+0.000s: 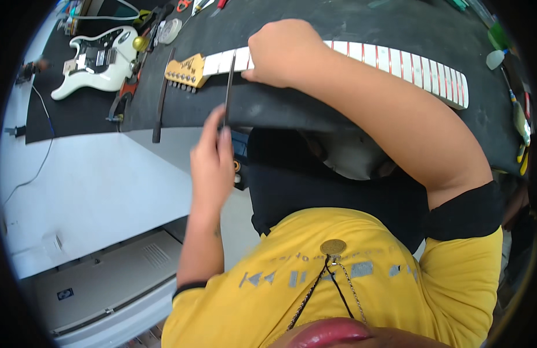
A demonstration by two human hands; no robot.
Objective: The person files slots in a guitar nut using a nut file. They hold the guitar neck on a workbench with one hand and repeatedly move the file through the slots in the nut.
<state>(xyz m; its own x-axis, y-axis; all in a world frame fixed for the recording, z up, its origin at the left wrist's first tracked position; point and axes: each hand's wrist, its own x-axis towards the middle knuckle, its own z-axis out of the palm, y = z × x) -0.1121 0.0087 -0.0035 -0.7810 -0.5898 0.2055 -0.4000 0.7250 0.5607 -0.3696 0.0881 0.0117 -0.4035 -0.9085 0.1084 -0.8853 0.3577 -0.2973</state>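
A guitar neck lies across the dark work mat, its fretboard white between reddish fret lines. Its wooden headstock with a row of tuning pegs points left. My left hand is closed on the near end of a slim dark file. The file's far part crosses the fretboard close to the headstock. My right hand is curled over the neck just right of the file, gripping it; most of its fingertips are hidden. A second file with a dark handle rests left of the headstock.
A white electric guitar body lies at the far left, near a roll of tape and an orange-and-black clamp. Yellow-handled pliers and other tools line the right edge. A white surface adjoins the mat at left.
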